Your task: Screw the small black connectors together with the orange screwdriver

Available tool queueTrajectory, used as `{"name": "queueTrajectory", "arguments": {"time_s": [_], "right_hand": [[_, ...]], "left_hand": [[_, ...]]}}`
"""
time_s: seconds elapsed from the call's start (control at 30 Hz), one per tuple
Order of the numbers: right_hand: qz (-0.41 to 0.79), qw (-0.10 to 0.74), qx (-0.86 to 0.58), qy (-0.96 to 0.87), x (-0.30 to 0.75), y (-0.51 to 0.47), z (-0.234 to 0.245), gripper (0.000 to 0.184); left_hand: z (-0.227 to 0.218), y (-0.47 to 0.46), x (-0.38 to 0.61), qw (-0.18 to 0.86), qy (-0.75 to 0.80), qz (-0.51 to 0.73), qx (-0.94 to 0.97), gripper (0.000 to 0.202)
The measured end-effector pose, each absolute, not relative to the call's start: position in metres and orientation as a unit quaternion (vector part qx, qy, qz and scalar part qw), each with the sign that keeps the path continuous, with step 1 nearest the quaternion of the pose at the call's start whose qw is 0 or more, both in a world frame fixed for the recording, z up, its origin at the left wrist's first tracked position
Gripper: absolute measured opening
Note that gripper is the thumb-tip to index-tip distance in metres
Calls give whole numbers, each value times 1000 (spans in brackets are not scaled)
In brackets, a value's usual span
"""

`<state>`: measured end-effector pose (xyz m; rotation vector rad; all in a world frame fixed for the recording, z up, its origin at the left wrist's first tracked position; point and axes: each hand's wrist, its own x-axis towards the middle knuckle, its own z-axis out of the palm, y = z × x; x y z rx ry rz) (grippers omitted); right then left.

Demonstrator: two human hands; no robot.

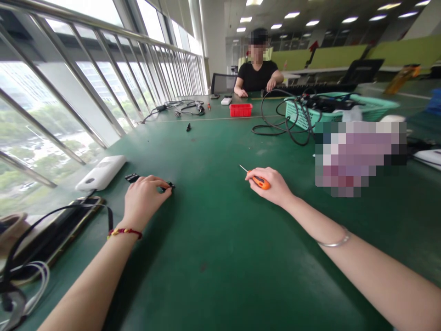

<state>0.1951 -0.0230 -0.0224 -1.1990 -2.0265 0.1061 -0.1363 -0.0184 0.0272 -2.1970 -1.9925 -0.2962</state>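
My right hand [270,184] is closed round the handle of an orange and black screwdriver [261,182], its thin metal shaft pointing up and to the left over the green table. On the left, my left hand [146,197] lies low at the tabletop with thumb and fingers pinched on a small black part [168,186]. What kind of part this is I cannot make out. Another dark piece [132,178] shows beyond the knuckles; whether the two are joined is hidden by the hand.
Left of my left hand lie a white device [103,172] and a black phone-like slab [62,227] with cables. Farther off are a red tray [240,110], a small black piece [188,127], and a green basket [299,115] with cables. A person [258,73] sits across the table.
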Motion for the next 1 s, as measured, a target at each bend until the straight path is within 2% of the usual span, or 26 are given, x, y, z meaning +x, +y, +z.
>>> {"name": "queueTrajectory", "arguments": {"time_s": [0.17, 0.37, 0.63, 1.0], "right_hand": [[43, 384, -471, -793, 196, -24, -22, 11], [52, 382, -467, -796, 197, -23, -22, 10], [57, 382, -465, -797, 196, -22, -22, 10], [53, 380, -466, -797, 196, -22, -22, 10]], "left_hand": [[36, -22, -145, 34, -707, -85, -702, 31], [43, -21, -151, 76, -722, -160, -669, 35], [39, -18, -152, 61, -722, -117, -679, 37], [39, -17, -153, 54, -721, -117, -681, 35]]}}
